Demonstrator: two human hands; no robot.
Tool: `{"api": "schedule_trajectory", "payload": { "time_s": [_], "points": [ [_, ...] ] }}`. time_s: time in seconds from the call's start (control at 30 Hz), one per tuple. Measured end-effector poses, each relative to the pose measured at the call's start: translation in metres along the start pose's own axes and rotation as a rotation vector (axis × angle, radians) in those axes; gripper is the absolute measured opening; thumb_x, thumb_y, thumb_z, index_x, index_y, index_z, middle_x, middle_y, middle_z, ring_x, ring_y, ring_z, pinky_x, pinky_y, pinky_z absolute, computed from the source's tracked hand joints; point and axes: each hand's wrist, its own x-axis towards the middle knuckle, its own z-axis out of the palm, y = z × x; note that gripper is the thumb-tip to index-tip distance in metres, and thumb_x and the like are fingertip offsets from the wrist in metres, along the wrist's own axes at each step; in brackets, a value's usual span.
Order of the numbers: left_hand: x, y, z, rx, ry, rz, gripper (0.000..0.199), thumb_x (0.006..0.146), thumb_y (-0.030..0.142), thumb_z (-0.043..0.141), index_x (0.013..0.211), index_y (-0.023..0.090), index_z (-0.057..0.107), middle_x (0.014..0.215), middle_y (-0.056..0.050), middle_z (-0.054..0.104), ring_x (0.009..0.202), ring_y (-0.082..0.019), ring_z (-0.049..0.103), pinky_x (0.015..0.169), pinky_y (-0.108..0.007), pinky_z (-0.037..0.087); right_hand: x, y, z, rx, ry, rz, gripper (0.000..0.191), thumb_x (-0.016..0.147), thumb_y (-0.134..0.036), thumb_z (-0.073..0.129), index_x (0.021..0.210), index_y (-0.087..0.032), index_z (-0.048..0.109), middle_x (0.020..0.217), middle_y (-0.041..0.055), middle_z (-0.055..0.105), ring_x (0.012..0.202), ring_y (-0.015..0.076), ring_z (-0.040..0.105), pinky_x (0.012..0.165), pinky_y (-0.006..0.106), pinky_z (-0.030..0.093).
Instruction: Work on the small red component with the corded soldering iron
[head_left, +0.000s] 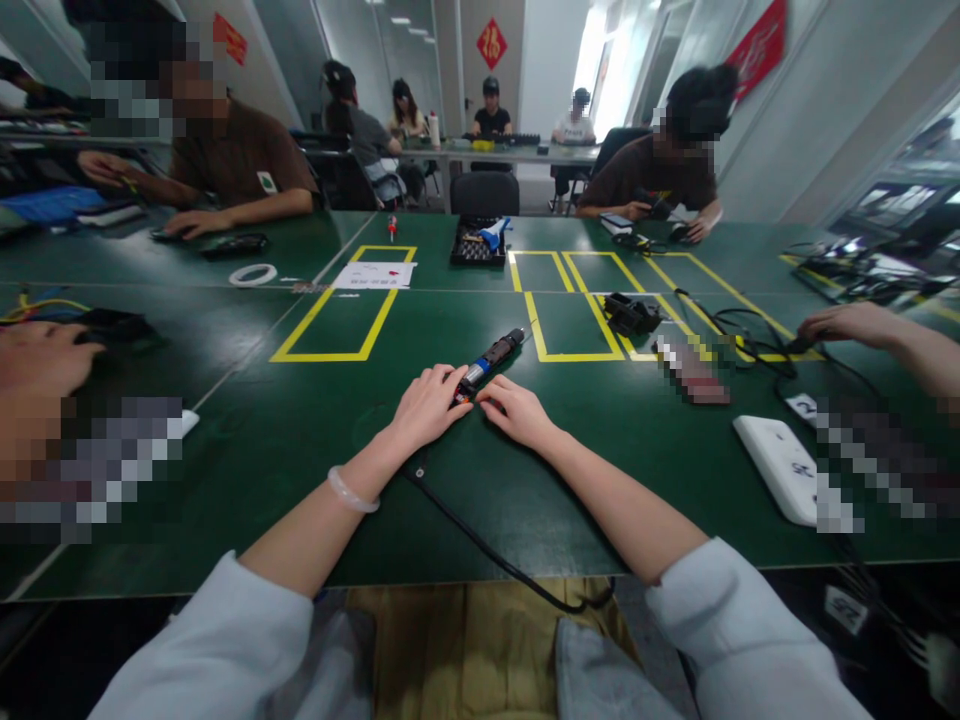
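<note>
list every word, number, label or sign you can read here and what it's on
"福": red diamond sign on the far wall.
Too blurred or small to read: print on the white sheet, handwriting on the white box, the small white labels on the right, the red banner at upper right, print on the white shirt, any marking on the dark tool.

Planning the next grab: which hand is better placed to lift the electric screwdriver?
Left, I'd judge: the left hand lies over the near end of the electric screwdriver, while the right hand is beside it with no clear grip.
</note>
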Motion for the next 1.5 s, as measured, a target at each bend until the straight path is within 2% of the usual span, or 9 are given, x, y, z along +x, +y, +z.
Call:
{"api": "schedule_trajectory", "payload": {
  "time_s": [0.17,0.4,0.63,0.8,0.9,1.03,1.13,1.33,1.5],
  "points": [
    [0.003,-0.024,-0.003,0.07,-0.019,-0.105,0.062,0.087,0.048,0.054,0.142,0.023,0.04,0.128,-0.013,0.05,0.109,-0.029,0.051,0.089,-0.038,0.043,0.0,0.002,-0.002,-0.013,-0.03,-0.007,0.014,0.093,-0.022,0.049,0.098,-0.02,0.063,0.097,0.004,0.058,0.086,0.0146,0.057,0.077,0.024,0.044],
    [0.005,-0.091,-0.008,0.139,-0.023,-0.363,0.061,0.086,0.05,0.051,0.139,0.021,0.044,0.13,-0.016,0.049,0.114,-0.034,0.05,0.091,-0.042,0.042,-0.001,0.003,-0.003,-0.006,-0.057,0.001,0.014,0.093,-0.021,0.05,0.098,-0.021,0.063,0.1,0.0039,0.059,0.086,0.0143,0.057,0.076,0.024,0.044],
    [-0.012,-0.154,-0.02,0.136,0.026,-0.673,0.056,0.086,0.052,0.051,0.132,0.02,0.05,0.132,-0.02,0.046,0.118,-0.04,0.045,0.094,-0.052,0.037,-0.001,0.004,-0.001,-0.012,-0.06,0.004,0.014,0.093,-0.021,0.051,0.099,-0.021,0.064,0.1,0.0037,0.059,0.083,0.0137,0.058,0.074,0.024,0.043],
    [-0.028,-0.183,-0.028,0.159,0.028,-0.857,0.06,0.085,0.056,0.051,0.133,0.019,0.048,0.135,-0.017,0.046,0.116,-0.037,0.043,0.095,-0.055,0.033,-0.001,0.004,-0.002,-0.013,-0.065,0.008,0.014,0.092,-0.021,0.051,0.099,-0.021,0.064,0.1,0.0037,0.059,0.082,0.0134,0.057,0.074,0.024,0.043],
    [-0.034,-0.187,-0.029,0.176,0.039,-0.915,0.061,0.085,0.057,0.051,0.135,0.02,0.047,0.132,-0.015,0.048,0.113,-0.035,0.044,0.095,-0.054,0.033,-0.001,0.003,-0.002,-0.011,-0.064,0.005,0.014,0.093,-0.021,0.05,0.098,-0.021,0.063,0.099,0.0035,0.059,0.081,0.0131,0.057,0.074,0.024,0.043],
    [-0.037,-0.182,-0.029,0.193,0.105,-0.86,0.06,0.084,0.055,0.055,0.135,0.023,0.048,0.128,-0.013,0.05,0.111,-0.034,0.046,0.094,-0.052,0.036,-0.001,0.004,-0.002,0.0,-0.065,0.009,0.014,0.092,-0.021,0.051,0.097,-0.021,0.064,0.098,0.0034,0.059,0.08,0.0129,0.057,0.074,0.024,0.043],
    [-0.035,-0.177,-0.029,0.165,0.172,-0.87,0.062,0.081,0.047,0.063,0.133,0.017,0.047,0.126,-0.015,0.051,0.109,-0.031,0.049,0.089,-0.046,0.042,-0.001,0.004,-0.001,0.008,-0.068,0.012,0.014,0.092,-0.021,0.051,0.098,-0.021,0.064,0.098,0.0035,0.059,0.08,0.013,0.057,0.074,0.024,0.043],
    [-0.034,-0.175,-0.033,0.061,0.182,-0.929,0.036,0.085,0.045,0.057,0.104,0.015,0.061,0.118,-0.012,0.052,0.099,-0.028,0.053,0.079,-0.042,0.047,-0.001,0.004,-0.001,0.01,-0.068,0.008,0.014,0.092,-0.021,0.051,0.098,-0.021,0.064,0.099,0.0036,0.059,0.081,0.013,0.057,0.074,0.024,0.043],
    [-0.026,-0.158,-0.034,0.003,0.321,-0.763,0.036,0.09,0.043,0.047,0.106,0.014,0.062,0.104,-0.011,0.061,0.098,-0.028,0.058,0.084,-0.045,0.047,0.0,0.003,-0.001,0.018,-0.059,0.011,0.013,0.092,-0.02,0.052,0.097,-0.021,0.064,0.097,0.0033,0.058,0.079,0.0127,0.057,0.073,0.023,0.043]
  ]
}}
